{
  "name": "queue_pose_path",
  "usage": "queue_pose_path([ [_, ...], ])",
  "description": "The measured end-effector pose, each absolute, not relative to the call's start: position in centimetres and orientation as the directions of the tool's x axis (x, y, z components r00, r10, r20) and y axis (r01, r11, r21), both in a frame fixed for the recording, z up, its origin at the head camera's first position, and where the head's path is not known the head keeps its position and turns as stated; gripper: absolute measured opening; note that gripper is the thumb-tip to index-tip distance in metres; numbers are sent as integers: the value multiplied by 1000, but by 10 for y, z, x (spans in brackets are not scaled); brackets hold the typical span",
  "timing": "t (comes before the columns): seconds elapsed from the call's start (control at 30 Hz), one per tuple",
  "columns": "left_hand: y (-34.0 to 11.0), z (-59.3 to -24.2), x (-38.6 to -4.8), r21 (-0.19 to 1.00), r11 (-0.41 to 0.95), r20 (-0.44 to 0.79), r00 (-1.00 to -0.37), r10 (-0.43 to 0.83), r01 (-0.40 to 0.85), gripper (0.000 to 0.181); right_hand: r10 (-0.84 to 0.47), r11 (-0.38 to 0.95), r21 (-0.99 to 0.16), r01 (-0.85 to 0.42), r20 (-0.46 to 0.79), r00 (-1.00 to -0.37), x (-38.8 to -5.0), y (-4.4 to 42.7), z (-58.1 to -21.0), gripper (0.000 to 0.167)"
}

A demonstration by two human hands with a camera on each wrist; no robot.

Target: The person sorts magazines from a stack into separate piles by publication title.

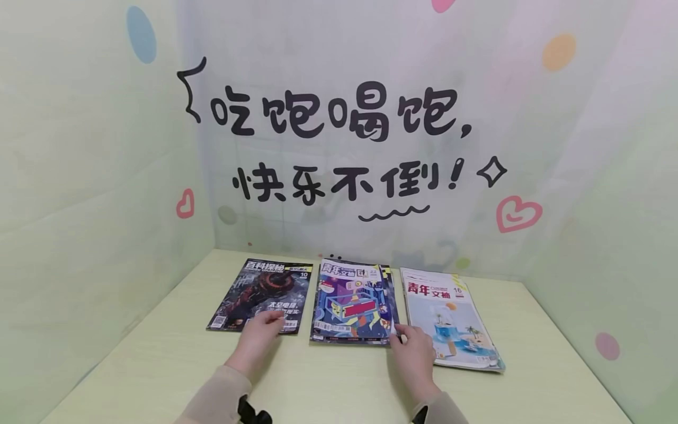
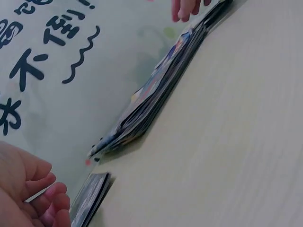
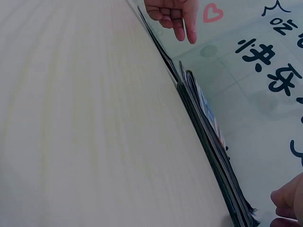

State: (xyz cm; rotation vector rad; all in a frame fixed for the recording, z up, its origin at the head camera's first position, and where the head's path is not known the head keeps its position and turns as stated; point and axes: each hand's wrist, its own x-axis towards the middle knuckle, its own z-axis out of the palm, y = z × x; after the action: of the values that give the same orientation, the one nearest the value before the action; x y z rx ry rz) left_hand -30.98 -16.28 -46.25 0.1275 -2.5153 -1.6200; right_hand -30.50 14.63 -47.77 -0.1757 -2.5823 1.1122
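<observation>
Middle stack [image 1: 355, 309]: lies on table [image 1: 175, 371], between left magazine [image 1: 256, 291] and right stack [image 1: 468, 315]. Points titles toward wall [image 1: 339, 232]; runs long axis from near side to wall. Shows full top cover in head view; shows layered edges in both wrist views. At near right corner, right hand [image 1: 415, 356], fingers loosely bent; cannot tell contact in head view, gap visible in right wrist view. Above left magazine, left hand [image 1: 256, 343], fingers relaxed, apart from cover in right wrist view.

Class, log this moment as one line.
left hand: over left magazine | right hand: near middle stack | right stack: on table
</observation>
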Motion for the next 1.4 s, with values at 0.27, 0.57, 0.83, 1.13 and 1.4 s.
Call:
queue_pose_path([
  [0.27, -106, -476, -311, 927, 370, 96, -991, -98, 54, 41, 275, 742, -666, 79, 195, -941, -312, 146, -484, 41],
  [0.57, -87, -482, -312, 863, 504, 116, -980, -164, 18, 39, 265, 758, -645, 94, 173, -949, -312, 141, -486, 43],
  [0.83, -82, -479, -314, 900, 435, 91, -969, -230, -19, 32, 284, 720, -686, 102, 157, -946, -310, 140, -486, 42],
  [1.13, -80, -479, -316, 914, 401, 56, -959, -278, -63, 28, 299, 704, -702, 107, 156, -941, -309, 139, -488, 38],
  [1.4, -82, -481, -317, 918, 392, 51, -960, -276, -63, 25, 305, 682, -723, 111, 143, -942, -309, 141, -487, 37],
])
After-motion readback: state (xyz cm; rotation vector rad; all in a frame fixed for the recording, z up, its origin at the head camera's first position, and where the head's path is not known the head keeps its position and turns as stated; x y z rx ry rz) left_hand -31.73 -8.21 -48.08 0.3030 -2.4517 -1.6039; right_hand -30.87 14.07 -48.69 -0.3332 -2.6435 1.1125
